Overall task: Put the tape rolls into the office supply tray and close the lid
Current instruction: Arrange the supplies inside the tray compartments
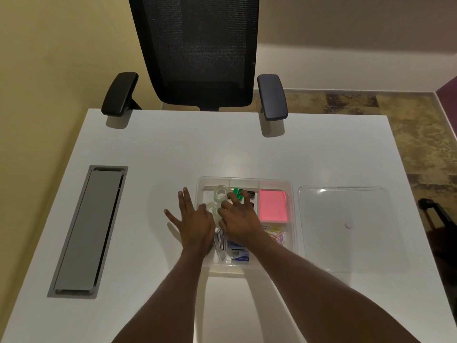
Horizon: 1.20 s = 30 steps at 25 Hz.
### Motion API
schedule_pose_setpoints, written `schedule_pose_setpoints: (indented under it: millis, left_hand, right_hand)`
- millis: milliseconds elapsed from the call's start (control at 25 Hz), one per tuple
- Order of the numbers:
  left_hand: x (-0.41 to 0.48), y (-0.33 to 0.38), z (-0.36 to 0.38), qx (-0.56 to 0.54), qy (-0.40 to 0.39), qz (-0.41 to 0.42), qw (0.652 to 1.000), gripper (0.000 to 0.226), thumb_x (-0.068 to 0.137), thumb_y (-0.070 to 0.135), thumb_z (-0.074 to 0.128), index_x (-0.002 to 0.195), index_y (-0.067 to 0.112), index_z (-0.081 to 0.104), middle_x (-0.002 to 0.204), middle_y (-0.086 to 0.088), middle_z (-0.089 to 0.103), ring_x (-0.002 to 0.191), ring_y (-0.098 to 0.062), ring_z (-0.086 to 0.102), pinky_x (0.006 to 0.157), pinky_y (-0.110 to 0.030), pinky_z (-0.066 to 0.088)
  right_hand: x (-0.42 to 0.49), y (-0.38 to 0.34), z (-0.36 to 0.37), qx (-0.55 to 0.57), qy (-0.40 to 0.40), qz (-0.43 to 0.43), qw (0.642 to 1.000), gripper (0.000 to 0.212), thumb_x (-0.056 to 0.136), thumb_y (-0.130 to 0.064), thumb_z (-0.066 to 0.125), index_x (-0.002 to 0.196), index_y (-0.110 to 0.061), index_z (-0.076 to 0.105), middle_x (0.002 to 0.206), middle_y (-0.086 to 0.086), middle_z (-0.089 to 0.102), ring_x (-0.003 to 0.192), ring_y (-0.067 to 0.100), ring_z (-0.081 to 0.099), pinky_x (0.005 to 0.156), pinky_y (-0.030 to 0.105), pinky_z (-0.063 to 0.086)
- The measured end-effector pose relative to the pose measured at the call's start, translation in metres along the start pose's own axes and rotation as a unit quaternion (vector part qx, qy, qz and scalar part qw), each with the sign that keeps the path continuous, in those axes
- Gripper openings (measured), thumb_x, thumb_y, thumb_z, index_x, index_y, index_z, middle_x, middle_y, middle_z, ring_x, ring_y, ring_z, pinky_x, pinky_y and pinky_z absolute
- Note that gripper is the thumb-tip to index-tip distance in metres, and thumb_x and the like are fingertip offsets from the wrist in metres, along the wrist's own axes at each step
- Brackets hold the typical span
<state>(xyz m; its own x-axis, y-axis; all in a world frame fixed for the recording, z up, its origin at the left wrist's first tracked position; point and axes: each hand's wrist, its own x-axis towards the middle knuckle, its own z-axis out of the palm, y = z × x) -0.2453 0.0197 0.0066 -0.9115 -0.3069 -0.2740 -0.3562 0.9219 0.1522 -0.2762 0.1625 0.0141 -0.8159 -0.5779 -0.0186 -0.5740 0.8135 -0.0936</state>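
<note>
White desk (pixel 173 149); tray (pixel 247 180) long axis front-to-back, both tape rolls (pixel 220 193) inside; hands (pixel 195 224) splayed, empty.

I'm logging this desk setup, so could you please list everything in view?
Tray: one, clear, middle of desk.
Tape rolls: two, clear, tray's left compartment.
Clips: a few, green, tray's far middle.
Sticky notes: one pad, pink, tray's right side.
Paper clips: a bunch, coloured, below the notes.
Stapler: one, silver, tray's near left.
Lid: one, clear, flat on desk right of tray.
Desk: one, white.
Cable cover: one, grey, desk's left.
Chair: one, black, beyond desk.
Left hand: open, at tray's left edge.
Right hand: fingers spread, over tray.
</note>
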Motion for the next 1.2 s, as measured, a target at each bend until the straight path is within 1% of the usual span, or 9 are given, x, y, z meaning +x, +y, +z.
schedule_pose_setpoints:
  millis: [80, 160, 280, 400, 480, 600, 800, 1000, 1200]
  left_hand:
    - [-0.003, 0.003, 0.001, -0.020, -0.001, 0.005, 1.000, 0.036, 0.106, 0.034, 0.039, 0.132, 0.034, 0.064, 0.175, -0.009, -0.006, 0.162, -0.024, -0.013, 0.121, -0.074, -0.003]
    - [-0.004, 0.004, 0.003, -0.023, -0.005, -0.004, 1.000, 0.038, 0.107, 0.036, 0.036, 0.137, 0.035, 0.060, 0.175, -0.008, -0.007, 0.162, -0.023, -0.013, 0.122, -0.073, -0.004]
    - [-0.005, 0.005, 0.005, -0.038, -0.007, -0.046, 0.998, 0.038, 0.108, 0.038, 0.033, 0.126, 0.028, 0.065, 0.175, -0.007, -0.004, 0.162, -0.023, -0.013, 0.122, -0.072, -0.004]
    - [-0.007, 0.006, 0.007, -0.057, -0.014, -0.032, 0.998, 0.039, 0.108, 0.042, 0.033, 0.125, 0.033, 0.067, 0.175, -0.006, -0.004, 0.162, -0.022, -0.013, 0.122, -0.072, -0.007]
    - [-0.007, 0.004, 0.009, -0.039, -0.017, -0.014, 0.999, 0.042, 0.108, 0.048, 0.032, 0.129, 0.036, 0.065, 0.175, -0.005, -0.005, 0.162, -0.022, -0.014, 0.121, -0.072, -0.007]
    - [-0.007, 0.003, 0.011, -0.053, -0.003, -0.038, 0.998, 0.042, 0.106, 0.049, 0.034, 0.127, 0.035, 0.068, 0.175, -0.005, -0.003, 0.162, -0.022, -0.014, 0.121, -0.073, -0.007]
    - [-0.007, 0.002, 0.011, -0.029, 0.003, -0.023, 0.999, 0.046, 0.103, 0.062, 0.034, 0.126, 0.044, 0.070, 0.175, -0.001, -0.005, 0.162, -0.022, -0.014, 0.121, -0.072, -0.009]
    - [-0.001, 0.004, 0.006, -0.018, 0.057, 0.010, 0.998, 0.040, 0.103, 0.050, 0.042, 0.129, 0.034, 0.069, 0.175, -0.008, 0.000, 0.162, -0.024, -0.009, 0.121, -0.074, -0.003]
    - [0.022, 0.019, 0.001, 0.039, 0.001, 0.001, 0.999, 0.050, 0.103, 0.053, 0.037, 0.145, 0.034, 0.055, 0.173, -0.013, -0.016, 0.160, -0.029, -0.020, 0.118, -0.077, -0.004]
  right_hand:
    - [-0.001, -0.002, 0.001, 0.010, -0.001, 0.007, 1.000, 0.034, 0.098, -0.038, 0.048, 0.108, -0.018, 0.074, 0.123, 0.004, 0.071, 0.132, 0.030, 0.054, 0.116, 0.059, 0.030]
    - [-0.002, -0.002, 0.002, 0.012, -0.005, 0.009, 1.000, 0.037, 0.100, -0.040, 0.045, 0.110, -0.019, 0.073, 0.128, 0.004, 0.068, 0.135, 0.030, 0.051, 0.117, 0.059, 0.027]
    - [-0.004, 0.001, 0.006, -0.001, -0.013, 0.002, 1.000, 0.037, 0.099, -0.041, 0.044, 0.112, -0.019, 0.071, 0.129, 0.004, 0.066, 0.135, 0.030, 0.049, 0.117, 0.058, 0.021]
    - [-0.004, 0.000, 0.008, -0.003, -0.014, 0.002, 1.000, 0.037, 0.100, -0.043, 0.044, 0.115, -0.021, 0.070, 0.132, 0.004, 0.065, 0.135, 0.030, 0.050, 0.117, 0.058, 0.023]
    - [-0.004, 0.000, 0.007, -0.004, -0.012, 0.011, 1.000, 0.034, 0.099, -0.043, 0.050, 0.117, -0.021, 0.069, 0.136, 0.004, 0.063, 0.136, 0.029, 0.050, 0.117, 0.058, 0.023]
    - [-0.006, 0.002, 0.006, -0.012, -0.009, 0.023, 1.000, 0.030, 0.091, -0.039, 0.061, 0.113, -0.019, 0.070, 0.133, 0.005, 0.065, 0.133, 0.028, 0.053, 0.116, 0.057, 0.022]
    - [-0.014, 0.006, 0.008, -0.013, -0.028, 0.010, 0.999, 0.034, 0.089, -0.039, 0.067, 0.114, -0.016, 0.070, 0.130, 0.005, 0.067, 0.132, 0.025, 0.056, 0.116, 0.052, 0.033]
    - [-0.019, 0.005, 0.009, 0.003, -0.047, 0.024, 0.999, 0.047, 0.087, -0.041, 0.070, 0.125, -0.014, 0.065, 0.137, 0.006, 0.063, 0.137, 0.026, 0.052, 0.118, 0.052, 0.033]
    - [-0.020, 0.004, 0.007, 0.020, -0.054, 0.026, 0.998, 0.055, 0.086, -0.038, 0.068, 0.134, -0.013, 0.060, 0.142, 0.006, 0.059, 0.140, 0.025, 0.047, 0.119, 0.047, 0.031]
